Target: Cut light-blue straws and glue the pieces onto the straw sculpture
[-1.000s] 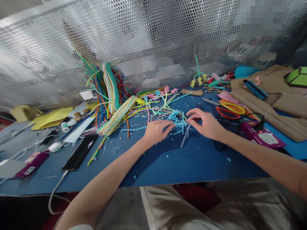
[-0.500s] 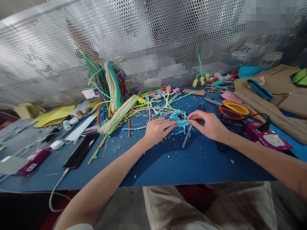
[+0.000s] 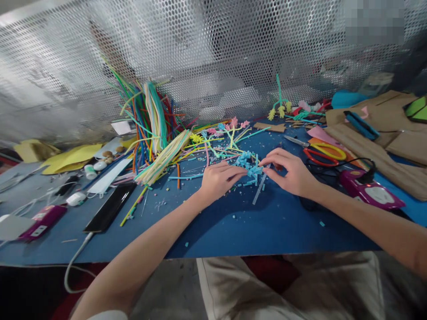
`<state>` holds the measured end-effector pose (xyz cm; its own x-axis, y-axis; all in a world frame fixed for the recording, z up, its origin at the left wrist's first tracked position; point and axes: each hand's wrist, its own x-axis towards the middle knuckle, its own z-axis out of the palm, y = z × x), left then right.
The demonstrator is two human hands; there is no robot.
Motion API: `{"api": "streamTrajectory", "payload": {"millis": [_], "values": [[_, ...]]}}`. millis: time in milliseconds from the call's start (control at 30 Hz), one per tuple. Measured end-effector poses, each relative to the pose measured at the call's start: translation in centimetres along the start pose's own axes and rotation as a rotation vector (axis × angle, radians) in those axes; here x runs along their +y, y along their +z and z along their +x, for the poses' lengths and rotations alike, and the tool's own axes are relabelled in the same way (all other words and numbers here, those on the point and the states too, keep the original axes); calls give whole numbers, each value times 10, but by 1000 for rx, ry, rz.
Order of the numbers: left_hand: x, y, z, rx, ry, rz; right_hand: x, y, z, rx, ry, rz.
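Note:
A pale-blue flower-like piece (image 3: 255, 170), seemingly built of short straw-like bits, lies between my two hands over the blue tabletop. The fingertips of my left hand (image 3: 220, 178) are pinched together at its left side. At its right edge, the thumb and index finger of my right hand (image 3: 287, 172) come together; what sits between them is too small to make out. A similar blue cluster (image 3: 244, 158) is just behind. Below the piece a thin translucent strip (image 3: 259, 189) slants down. Small cut bits lie scattered around.
Bundled coloured sticks (image 3: 155, 118) stand back left. Pink flower-like stems (image 3: 234, 122) lie behind my hands. To the right are scissors (image 3: 322, 151), a purple power strip (image 3: 372, 189) and cardboard (image 3: 383, 129). A phone (image 3: 110, 207) lies left. A perforated metal panel (image 3: 200, 58) closes off the back.
My right index finger has shifted slightly at the blue piece's right edge, and the gap between its fingers looks wider. My left hand keeps its pinch. The view has tilted slightly.

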<state>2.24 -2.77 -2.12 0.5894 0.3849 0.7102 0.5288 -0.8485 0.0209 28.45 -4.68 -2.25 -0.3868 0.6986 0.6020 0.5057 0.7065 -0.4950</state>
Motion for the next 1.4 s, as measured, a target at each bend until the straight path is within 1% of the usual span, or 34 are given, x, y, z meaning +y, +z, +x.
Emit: {"api": "streamTrajectory", "payload": {"millis": [233, 433, 667, 833, 967, 1200, 1400], "values": [[3, 2, -1, -5, -37, -1, 0, 3, -1, -18, -55, -132], [3, 0, 0, 7, -19, 7, -5, 0, 0, 8, -35, -198], [1, 0, 0, 8, -8, 32, 0, 1, 0, -29, -79, -166], [0, 1, 0, -29, -1, 25, 4, 2, 1, -35, -110, -205], [1, 0, 1, -24, 6, 23, 3, 2, 2, -29, -122, -220], [2, 2, 0, -50, -22, 15, 2, 3, 2, -53, -102, -206], [2, 2, 0, -43, -38, -5, 3, 2, 2, -65, -76, -192]]}}
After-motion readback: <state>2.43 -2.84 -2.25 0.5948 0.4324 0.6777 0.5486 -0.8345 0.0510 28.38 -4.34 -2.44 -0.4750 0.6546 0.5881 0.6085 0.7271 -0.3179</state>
